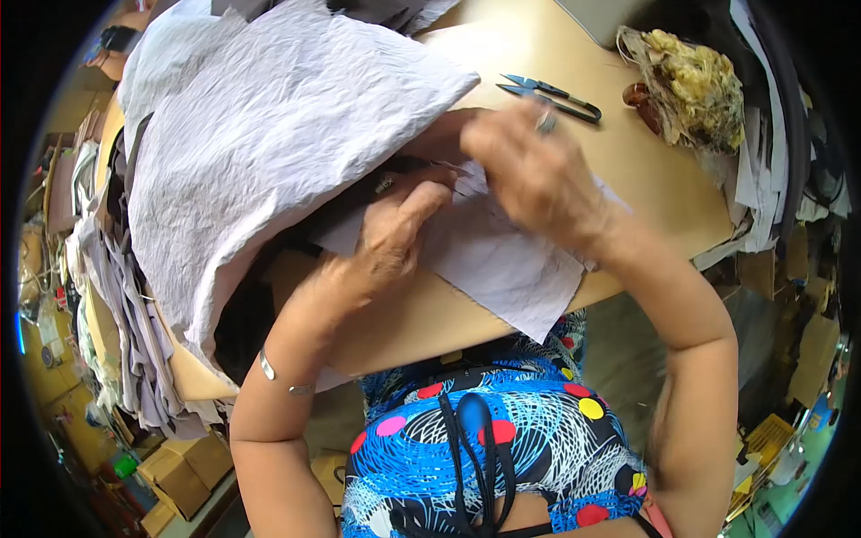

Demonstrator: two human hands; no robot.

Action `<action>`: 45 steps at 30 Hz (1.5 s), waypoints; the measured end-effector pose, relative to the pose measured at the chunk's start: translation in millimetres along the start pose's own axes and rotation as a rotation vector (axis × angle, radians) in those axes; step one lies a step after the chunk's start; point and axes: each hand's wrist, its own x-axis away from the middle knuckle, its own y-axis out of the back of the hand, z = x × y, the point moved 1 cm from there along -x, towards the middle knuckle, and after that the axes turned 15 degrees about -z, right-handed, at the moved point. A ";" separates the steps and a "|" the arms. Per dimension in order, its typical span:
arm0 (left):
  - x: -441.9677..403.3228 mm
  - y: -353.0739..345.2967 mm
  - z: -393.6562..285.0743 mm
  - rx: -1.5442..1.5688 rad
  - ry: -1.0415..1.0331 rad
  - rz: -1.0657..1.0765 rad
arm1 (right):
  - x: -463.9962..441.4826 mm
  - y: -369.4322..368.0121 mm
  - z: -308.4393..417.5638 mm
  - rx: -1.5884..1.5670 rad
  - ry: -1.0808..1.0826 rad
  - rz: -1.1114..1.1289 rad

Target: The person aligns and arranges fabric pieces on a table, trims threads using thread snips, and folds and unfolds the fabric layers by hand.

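A large crinkled pale lilac cloth (278,117) covers the left of the table and bulges over a dark layer beneath it. My left hand (399,224) is closed, its thumb and fingers pinching the edge of a smaller lilac fabric piece (502,255) beside the dark layer. That piece lies flat with one corner past the table's front edge. My right hand (538,175), blurred by motion, is raised just right of the left one with its fingers pressed together; what they hold is too small to make out. Black thread snips (560,97) lie just beyond my right hand.
A tangled yellowish bundle of fibre or thread (695,85) sits at the table's back right. Stacked cloth pieces (134,314) hang at the left edge, and more layers (762,170) are at the right. Cardboard boxes (184,471) stand low at the left.
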 end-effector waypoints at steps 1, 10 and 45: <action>-1.0 3.5 -0.4 0.050 0.061 0.012 | 3.5 6.0 8.3 -0.083 -0.005 0.129; -34.7 45.4 -12.1 -0.295 0.598 -0.289 | 20.3 5.1 18.1 -0.103 -0.081 0.279; -22.2 33.6 62.6 -0.505 -0.193 -0.178 | 6.8 -0.9 21.5 -0.063 -0.075 0.402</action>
